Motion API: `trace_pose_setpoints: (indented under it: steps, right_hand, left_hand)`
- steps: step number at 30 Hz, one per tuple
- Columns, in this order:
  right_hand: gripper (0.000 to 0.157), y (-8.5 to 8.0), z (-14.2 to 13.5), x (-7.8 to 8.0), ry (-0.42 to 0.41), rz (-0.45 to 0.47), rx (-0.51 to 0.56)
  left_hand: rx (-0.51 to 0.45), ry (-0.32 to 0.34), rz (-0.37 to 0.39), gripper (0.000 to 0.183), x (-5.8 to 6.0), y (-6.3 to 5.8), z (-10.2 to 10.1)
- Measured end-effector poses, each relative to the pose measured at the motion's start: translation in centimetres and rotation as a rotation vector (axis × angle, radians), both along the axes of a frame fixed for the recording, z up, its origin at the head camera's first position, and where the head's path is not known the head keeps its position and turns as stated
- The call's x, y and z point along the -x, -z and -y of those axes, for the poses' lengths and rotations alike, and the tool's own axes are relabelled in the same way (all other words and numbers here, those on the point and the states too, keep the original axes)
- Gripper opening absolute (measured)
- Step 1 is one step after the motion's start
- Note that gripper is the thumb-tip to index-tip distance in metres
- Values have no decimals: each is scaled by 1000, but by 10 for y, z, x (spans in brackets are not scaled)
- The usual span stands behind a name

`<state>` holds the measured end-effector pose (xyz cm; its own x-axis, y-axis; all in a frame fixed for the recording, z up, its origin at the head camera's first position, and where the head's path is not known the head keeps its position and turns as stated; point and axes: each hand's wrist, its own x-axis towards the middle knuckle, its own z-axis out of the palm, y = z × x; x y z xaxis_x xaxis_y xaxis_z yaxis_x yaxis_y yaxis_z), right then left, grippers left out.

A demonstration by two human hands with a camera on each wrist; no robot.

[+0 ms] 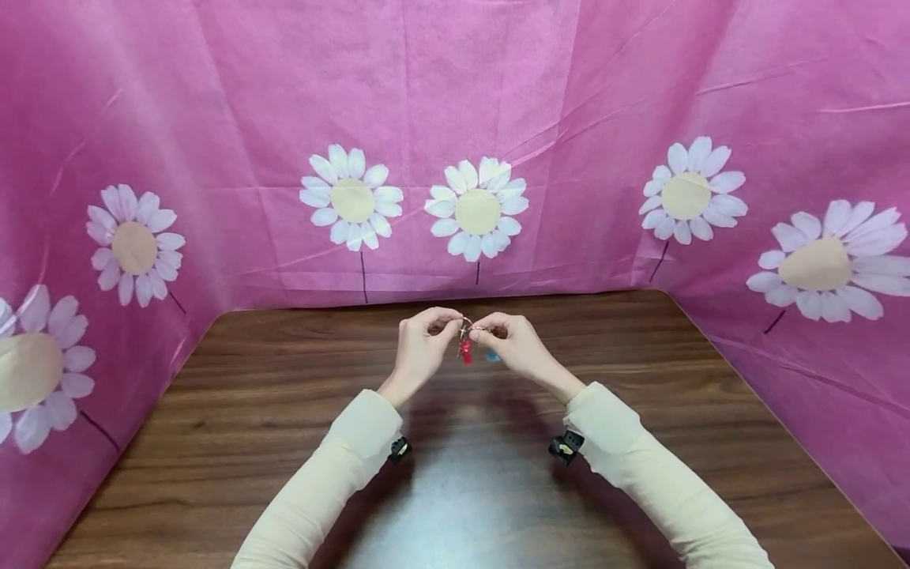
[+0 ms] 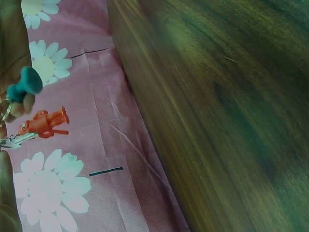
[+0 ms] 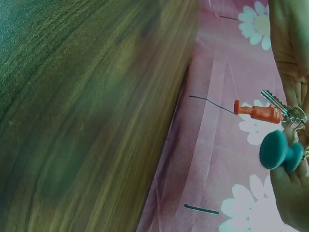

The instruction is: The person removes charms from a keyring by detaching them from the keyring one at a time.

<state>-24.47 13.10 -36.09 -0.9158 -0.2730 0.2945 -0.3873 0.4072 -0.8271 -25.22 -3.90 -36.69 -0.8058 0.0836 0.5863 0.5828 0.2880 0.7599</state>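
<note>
Both hands are raised over the far part of the table. Thumb and fingers of my left hand (image 1: 421, 344) pinch a metal key ring (image 1: 466, 321). From it hang a small red figure charm (image 1: 466, 352) and silver keys (image 3: 273, 100). Close beside it, my right hand (image 1: 520, 344) pinches a short chain at the ring's right side. A teal knob-shaped charm (image 3: 274, 150) dangles below the right fingers. In the left wrist view, the red charm and the teal charm (image 2: 26, 83) hang apart from each other. The fingertips partly hide the ring.
Below the hands lies a dark wood-grain table (image 1: 455, 490). A pink cloth (image 1: 455, 95) printed with white daisies stands along its back and both sides. Each wrist carries a small black camera (image 1: 566, 447) under a pale sleeve.
</note>
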Motion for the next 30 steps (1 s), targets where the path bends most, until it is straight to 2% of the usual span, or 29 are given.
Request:
trace_pose_setpoints:
  steps: [4, 6, 11, 13, 16, 23, 25, 30]
  right_hand:
    - [17, -1, -2, 0, -38, 60, 35]
    - [18, -4, -4, -1, -61, 103, 62]
    - [20, -7, -6, 1, -62, 156, 117]
    - [20, -4, -7, 2, -49, 149, 119]
    - [20, -2, -6, 1, -41, 117, 109]
    - [18, 2, -5, -2, -39, 91, 84]
    - [18, 2, -4, -3, -41, 85, 71]
    - [16, 2, -3, -5, -62, 56, 71]
  left_hand:
    - [-10, -5, 4, 7, 0, 1, 0]
    - [-16, 2, 18, 8, -7, -6, 0]
    - [-52, 67, 99, 10, -6, -8, -1]
    - [-68, 97, 138, 11, 0, 0, -1]
    - [-87, 120, 181, 13, -1, 1, 0]
    - [-68, 111, 223, 11, -4, 3, -3]
    - [-66, 114, 233, 10, -5, 2, -4]
    - [-59, 124, 215, 8, -19, -14, -7]
